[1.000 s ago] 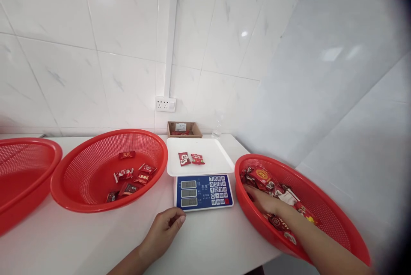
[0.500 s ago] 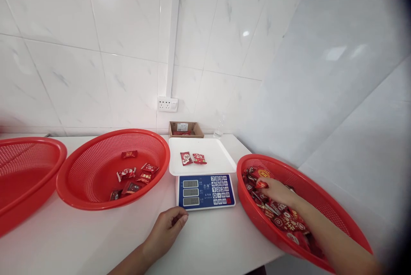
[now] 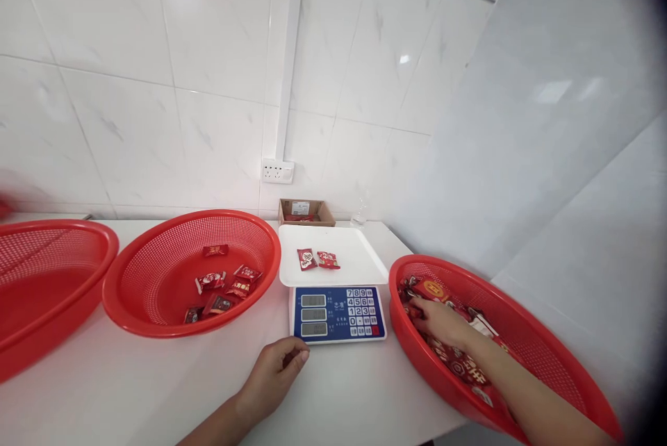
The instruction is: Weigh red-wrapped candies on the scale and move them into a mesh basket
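Note:
My right hand (image 3: 440, 321) reaches into the right-hand red plastic basket (image 3: 567, 362), which holds many wrapped candies (image 3: 463, 366). Its fingers are bent round a small red candy packet (image 3: 415, 311), partly hidden by them. My left hand (image 3: 276, 369) rests on the table with curled fingers and nothing visible in them, by the front edge of the digital scale (image 3: 338, 335). On the scale's white tray (image 3: 359, 265) lie two red packets, one flat and dark-edged (image 3: 307, 259), the other crinkled (image 3: 328, 260).
Left of the scale stands a red basket (image 3: 146, 265) with several packets (image 3: 211, 282) in it. Another red basket (image 3: 57, 279) is cut off at the far left. A small cardboard box (image 3: 306, 213) and a clear plastic item (image 3: 359, 213) sit behind the scale, near the wall socket (image 3: 278, 171).
My right hand has gone lower among the candies, towards the basket's near left side. My left hand stays by the scale. The view has shifted slightly.

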The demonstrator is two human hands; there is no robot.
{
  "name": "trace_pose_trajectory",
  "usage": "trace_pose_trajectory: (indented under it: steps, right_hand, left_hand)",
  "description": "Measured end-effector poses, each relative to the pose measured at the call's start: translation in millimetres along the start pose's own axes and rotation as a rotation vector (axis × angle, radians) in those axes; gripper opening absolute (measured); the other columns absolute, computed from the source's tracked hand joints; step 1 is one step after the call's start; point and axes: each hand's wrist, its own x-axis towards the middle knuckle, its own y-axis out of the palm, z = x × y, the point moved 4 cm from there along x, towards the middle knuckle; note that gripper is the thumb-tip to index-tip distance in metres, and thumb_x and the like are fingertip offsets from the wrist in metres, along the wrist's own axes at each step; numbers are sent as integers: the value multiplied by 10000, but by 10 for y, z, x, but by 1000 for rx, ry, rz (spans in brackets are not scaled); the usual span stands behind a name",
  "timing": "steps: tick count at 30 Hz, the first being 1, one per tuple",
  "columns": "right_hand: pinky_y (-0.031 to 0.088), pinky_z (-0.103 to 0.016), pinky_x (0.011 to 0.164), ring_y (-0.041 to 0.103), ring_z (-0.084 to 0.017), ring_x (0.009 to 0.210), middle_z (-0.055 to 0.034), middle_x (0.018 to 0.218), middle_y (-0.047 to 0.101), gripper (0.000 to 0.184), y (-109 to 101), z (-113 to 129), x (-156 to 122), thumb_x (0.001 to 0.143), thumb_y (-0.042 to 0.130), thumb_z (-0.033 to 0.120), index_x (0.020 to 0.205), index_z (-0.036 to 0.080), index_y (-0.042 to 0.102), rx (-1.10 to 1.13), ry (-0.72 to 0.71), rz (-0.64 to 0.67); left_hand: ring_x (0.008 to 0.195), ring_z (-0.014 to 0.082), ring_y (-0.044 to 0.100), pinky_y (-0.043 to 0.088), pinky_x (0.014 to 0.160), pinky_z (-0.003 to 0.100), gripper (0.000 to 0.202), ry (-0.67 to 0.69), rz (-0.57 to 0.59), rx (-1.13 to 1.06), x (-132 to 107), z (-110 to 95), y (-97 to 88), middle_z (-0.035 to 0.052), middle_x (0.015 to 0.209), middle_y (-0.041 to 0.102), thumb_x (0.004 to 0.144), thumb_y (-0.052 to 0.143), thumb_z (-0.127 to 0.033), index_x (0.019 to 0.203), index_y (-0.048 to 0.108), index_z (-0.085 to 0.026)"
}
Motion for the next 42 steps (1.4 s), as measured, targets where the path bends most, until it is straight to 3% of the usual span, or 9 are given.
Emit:
trace_pose_trajectory:
  steps: [5,9,15,19,23,28,34,42]
  right_hand:
    - [430,-279,653,621,-207,744,-54,811,675,289,-465,37,119,799,402,357,977,199,567,3,61,-139]
    - [416,-263,623,603,-187,703,-25,757,659,287,-666,454,252,817,358,417,931,233,546,9,-21,-185]
    - [331,-289,552,589,-242,760,-40,820,661,206,-429,1373,501,782,415,370,887,263,556,-132,-217,-103]
    - [298,-287,545,593,-270,827,-63,889,671,243,-223,1747,602,723,517,350,941,258,574,-195,-293,-27]
    - [314,-283,565,590,-276,877,-74,950,665,333,-185,1811,685,677,580,357,992,249,569,-195,-288,20]
    - [380,-279,597,606,-236,825,-57,943,657,385,-265,1751,743,676,571,476,994,260,556,-115,-275,81]
    - [404,-258,586,618,-186,720,-29,825,656,312,-331,1776,755,745,485,488,935,244,523,-17,-287,73]
    - [370,-276,591,604,-230,805,-34,889,660,282,-120,1894,734,700,540,374,956,256,552,-64,-310,54]
  left_hand:
    - [638,120,419,343,584,207,291,13,1,-22,0,4,27,-6,667,492,830,430,-410,763,571,-165]
    - [611,109,411,335,564,200,270,6,-20,-64,-1,39,49,-13,637,484,819,455,-384,766,586,-154]
    - [616,104,430,347,570,195,257,3,-39,-87,3,41,17,-5,659,515,809,483,-368,786,609,-145]
    - [613,101,426,342,561,190,258,-7,-59,-102,19,76,3,-5,656,513,804,495,-368,796,613,-139]
    - [608,95,419,334,551,184,253,-14,-58,-115,28,111,19,-6,658,508,805,497,-358,803,613,-134]
    - [601,94,415,334,547,183,257,-33,-32,-79,21,100,29,-8,657,512,800,500,-364,805,631,-143]
    - [596,98,425,341,546,186,279,-31,-37,-67,11,81,23,0,667,533,798,500,-382,818,645,-145]
    - [598,101,430,344,543,188,294,-35,-28,-25,4,57,11,6,679,548,804,495,-395,837,651,-148]
